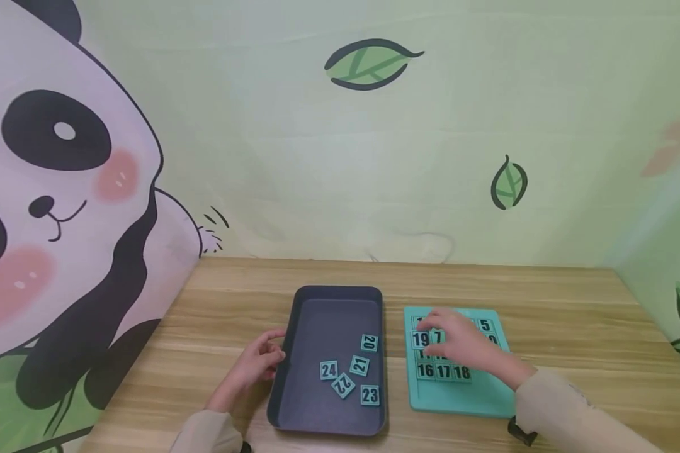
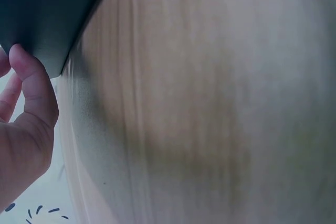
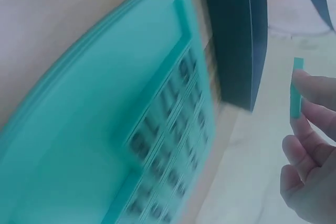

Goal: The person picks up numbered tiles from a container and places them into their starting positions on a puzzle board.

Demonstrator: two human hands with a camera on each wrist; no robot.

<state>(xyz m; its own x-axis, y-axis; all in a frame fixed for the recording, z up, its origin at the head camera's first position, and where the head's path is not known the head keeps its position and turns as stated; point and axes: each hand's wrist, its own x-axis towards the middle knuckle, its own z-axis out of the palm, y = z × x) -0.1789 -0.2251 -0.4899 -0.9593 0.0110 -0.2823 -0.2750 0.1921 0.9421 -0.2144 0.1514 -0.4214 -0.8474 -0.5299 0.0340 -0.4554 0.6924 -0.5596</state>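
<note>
My right hand (image 1: 459, 340) is over the turquoise number board (image 1: 459, 399), pinching a number tile (image 1: 421, 340) marked 19 between thumb and fingers. From the right wrist view that tile (image 3: 296, 88) is seen edge-on, raised above the board. Rows of numbered tiles fill much of the board, the lowest reading 16, 17, 18; my hand hides part of the upper rows. Beside the dark tray (image 1: 281, 377), my left hand (image 1: 255, 360) has its fingertips at the left wall, fingers loosely bent. In the left wrist view, the thumb and a finger are by the tray wall (image 2: 47, 19).
Several loose tiles lie in the tray's right half: 20 (image 1: 369, 343), 21 (image 1: 359, 365), 22 (image 1: 343, 385), 23 (image 1: 369, 395) and 24 (image 1: 328, 370). Tray and board stand side by side on a wooden table (image 1: 578, 327). Behind rises a printed panda-and-leaf backdrop (image 1: 294, 157).
</note>
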